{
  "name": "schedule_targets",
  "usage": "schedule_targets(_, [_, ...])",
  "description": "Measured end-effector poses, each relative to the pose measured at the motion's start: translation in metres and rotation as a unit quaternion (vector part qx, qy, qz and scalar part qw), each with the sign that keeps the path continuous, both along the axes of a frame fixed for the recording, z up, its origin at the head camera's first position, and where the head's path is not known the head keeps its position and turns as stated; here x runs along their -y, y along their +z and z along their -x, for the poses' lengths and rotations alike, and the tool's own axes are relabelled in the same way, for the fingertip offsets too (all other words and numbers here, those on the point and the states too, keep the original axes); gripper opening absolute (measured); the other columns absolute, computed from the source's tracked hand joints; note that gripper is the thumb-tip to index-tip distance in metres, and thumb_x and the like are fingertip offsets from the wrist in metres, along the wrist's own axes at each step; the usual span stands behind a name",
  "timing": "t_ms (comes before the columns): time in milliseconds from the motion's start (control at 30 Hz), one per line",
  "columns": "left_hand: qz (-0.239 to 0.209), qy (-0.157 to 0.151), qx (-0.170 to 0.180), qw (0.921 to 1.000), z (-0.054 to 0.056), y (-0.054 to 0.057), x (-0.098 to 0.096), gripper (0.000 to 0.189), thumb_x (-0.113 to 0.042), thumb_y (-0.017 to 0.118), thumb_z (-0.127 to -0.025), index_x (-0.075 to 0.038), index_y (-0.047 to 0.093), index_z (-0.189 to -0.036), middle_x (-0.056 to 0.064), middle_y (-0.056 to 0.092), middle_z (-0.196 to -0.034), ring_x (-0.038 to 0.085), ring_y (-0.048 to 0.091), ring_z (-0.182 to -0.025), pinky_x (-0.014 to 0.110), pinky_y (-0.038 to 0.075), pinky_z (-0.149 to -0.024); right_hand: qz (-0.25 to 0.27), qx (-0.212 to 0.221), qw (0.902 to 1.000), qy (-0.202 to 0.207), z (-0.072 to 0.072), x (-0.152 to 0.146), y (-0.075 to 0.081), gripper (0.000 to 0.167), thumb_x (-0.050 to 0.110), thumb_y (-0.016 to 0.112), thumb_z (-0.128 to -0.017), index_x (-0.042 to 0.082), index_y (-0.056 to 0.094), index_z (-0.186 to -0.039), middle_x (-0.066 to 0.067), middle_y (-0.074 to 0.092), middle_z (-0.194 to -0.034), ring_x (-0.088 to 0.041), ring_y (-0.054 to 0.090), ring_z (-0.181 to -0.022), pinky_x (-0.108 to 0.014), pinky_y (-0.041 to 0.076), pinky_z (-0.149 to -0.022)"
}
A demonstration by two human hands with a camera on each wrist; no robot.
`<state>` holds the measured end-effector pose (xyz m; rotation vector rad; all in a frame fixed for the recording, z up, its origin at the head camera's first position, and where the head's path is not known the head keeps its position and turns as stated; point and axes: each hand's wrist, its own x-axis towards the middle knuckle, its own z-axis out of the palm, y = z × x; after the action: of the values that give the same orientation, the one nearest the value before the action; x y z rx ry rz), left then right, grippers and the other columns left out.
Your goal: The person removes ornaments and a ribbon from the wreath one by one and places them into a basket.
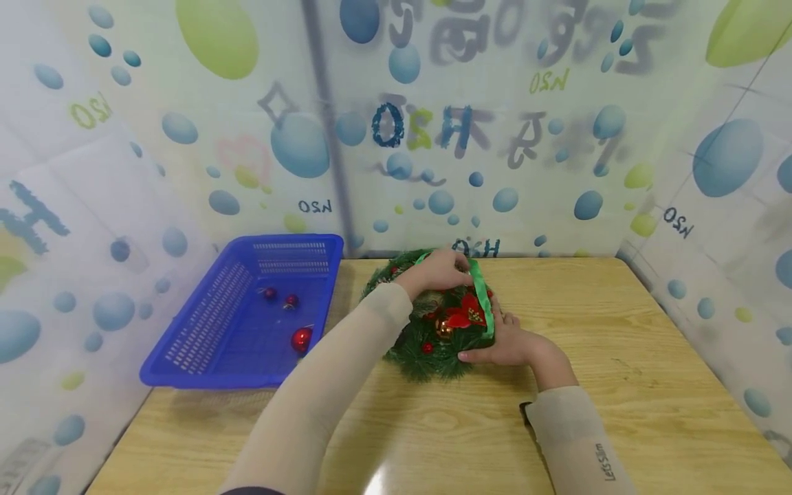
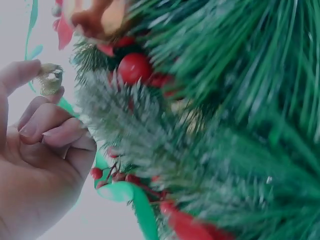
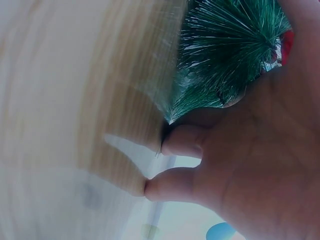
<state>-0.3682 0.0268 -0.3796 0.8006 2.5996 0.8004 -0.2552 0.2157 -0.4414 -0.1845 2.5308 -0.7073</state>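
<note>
A green Christmas wreath (image 1: 417,361) stands on the table, with frosted needles, red berries, a red poinsettia (image 1: 468,313) and a shiny gold ball (image 1: 443,326). Green ribbon (image 1: 481,292) runs down its right side. My left hand (image 1: 438,269) reaches over the upper part of the wreath. In the left wrist view it pinches a small glittery gold piece (image 2: 50,80) between thumb and finger; the kind is unclear. My right hand (image 1: 510,344) grips the wreath's lower right edge, thumb in front. Two of its fingertips (image 3: 155,186) touch the tabletop in the right wrist view.
A blue plastic basket (image 1: 204,380) stands left of the wreath, holding several red balls, among them a larger one (image 1: 301,339). The wooden table (image 1: 619,357) meets a patterned curtain (image 1: 526,227) at the back. Bare tabletop lies in front and to the right.
</note>
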Motion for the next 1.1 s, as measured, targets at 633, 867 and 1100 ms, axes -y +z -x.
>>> schedule_targets(633, [-0.094,0.109,0.078,0.9866,0.005,0.026,0.016,0.053,-0.046,0.039,-0.112,-0.013,0.051,-0.072,-0.003,0.035,-0.058,0.015,0.027,-0.050,0.038,0.037,-0.059,-0.013,0.000,0.9999,0.004,0.001,0.000,0.000,0.149,0.081,0.070,-0.085,0.004,-0.032,-0.162,-0.043,-0.003,-0.170,-0.062,0.002,-0.159,-0.077,0.028,-0.119])
schedule_targets(867, [-0.070,0.098,0.045,0.9917,0.006,0.030,0.019,0.054,-0.048,0.050,-0.107,-0.021,0.043,-0.061,-0.006,0.035,-0.054,0.015,0.030,-0.049,0.037,0.040,-0.061,-0.009,-0.002,0.9999,0.007,0.002,-0.002,-0.001,0.148,0.080,0.070,-0.085,0.003,-0.031,-0.163,-0.044,-0.001,-0.170,-0.062,0.002,-0.159,-0.077,0.027,-0.120])
schedule_targets(1100, [-0.098,0.113,0.006,0.9887,0.008,0.038,0.025,0.028,-0.042,0.065,-0.103,-0.016,0.068,-0.109,0.002,0.066,-0.106,0.018,0.058,-0.080,0.036,0.049,-0.075,-0.003,-0.005,1.0000,0.003,0.001,0.001,0.000,0.149,0.078,0.072,-0.085,0.003,-0.030,-0.163,-0.043,-0.002,-0.170,-0.062,0.000,-0.159,-0.078,0.025,-0.121])
